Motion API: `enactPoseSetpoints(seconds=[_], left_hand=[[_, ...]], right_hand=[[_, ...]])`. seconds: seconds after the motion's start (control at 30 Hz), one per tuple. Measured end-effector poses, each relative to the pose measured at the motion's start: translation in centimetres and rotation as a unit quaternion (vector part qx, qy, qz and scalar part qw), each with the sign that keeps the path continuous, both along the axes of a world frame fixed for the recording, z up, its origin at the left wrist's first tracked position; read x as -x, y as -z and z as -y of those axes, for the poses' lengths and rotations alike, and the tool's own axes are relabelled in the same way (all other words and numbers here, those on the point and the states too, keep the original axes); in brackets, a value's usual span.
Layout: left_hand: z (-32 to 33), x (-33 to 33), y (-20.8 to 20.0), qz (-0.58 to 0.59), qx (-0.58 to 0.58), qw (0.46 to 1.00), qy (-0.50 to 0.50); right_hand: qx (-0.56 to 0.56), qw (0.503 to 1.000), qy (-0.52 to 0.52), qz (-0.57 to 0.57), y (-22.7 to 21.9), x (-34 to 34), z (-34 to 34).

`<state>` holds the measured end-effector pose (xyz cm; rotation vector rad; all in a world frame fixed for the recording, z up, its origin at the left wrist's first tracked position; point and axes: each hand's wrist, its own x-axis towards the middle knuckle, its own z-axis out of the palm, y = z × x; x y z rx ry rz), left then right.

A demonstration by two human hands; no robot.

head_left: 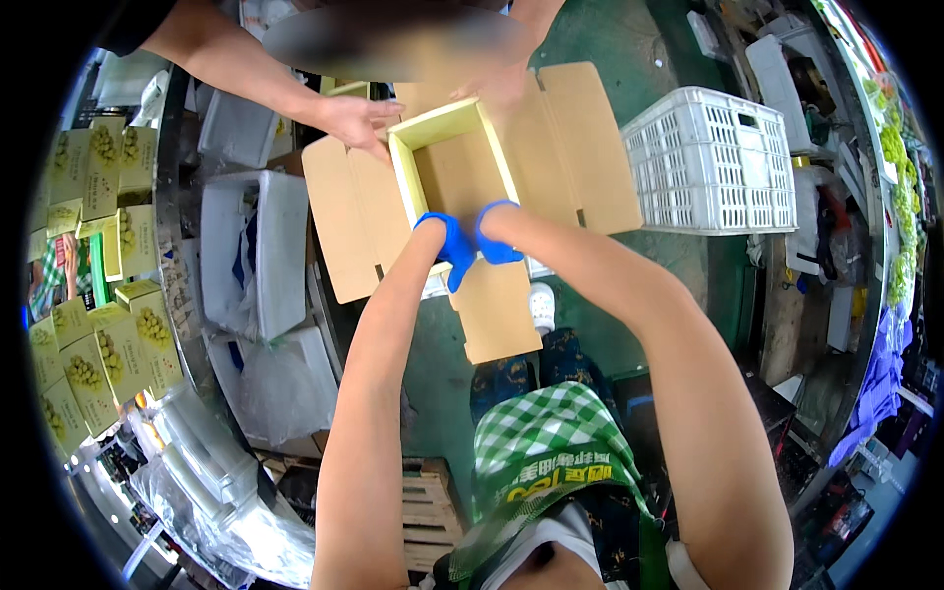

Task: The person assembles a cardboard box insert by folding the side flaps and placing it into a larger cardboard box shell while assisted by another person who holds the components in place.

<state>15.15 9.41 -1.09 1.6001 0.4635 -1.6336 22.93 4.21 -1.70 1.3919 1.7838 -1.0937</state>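
Note:
A pale yellow open-topped box (403, 182) is in the middle, over a larger brown cardboard carton (590, 162) with its flaps spread wide. My left hand (452, 251), in a blue glove, is closed on the near-left corner of the yellow box, with one finger reaching down outside the near wall. Beside it, my right hand (499, 236), also gloved in blue, grips the near-right end; its fingertips are mostly hidden and blurred. At the far end, another person's bare hand (359, 120) touches the yellow box's left corner, and their other hand (497, 87) is blurred near the far right corner.
A white slatted crate (710, 162) stands to the right. White foam boxes (258, 256) line the left, beside stacked cartons printed with grapes (113, 354). A wooden pallet (433, 511) lies low on the green floor (433, 393). Goods fill shelving at the right.

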Motion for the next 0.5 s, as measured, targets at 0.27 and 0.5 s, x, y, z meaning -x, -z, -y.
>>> enactPoseSetpoints(seconds=[0.27, 0.5], left_hand=[[3.6, 3.0, -2.9, 0.343, -0.311, 0.875, 0.139], [6.3, 6.9, -2.8, 0.542, -0.36, 0.753, -0.094]], right_hand=[[-0.396, 0.918, -0.01, 0.0, -1.6, -0.5, 8.7], [-0.554, 0.778, 0.223, -0.195, -2.6, -0.4, 13.3]])
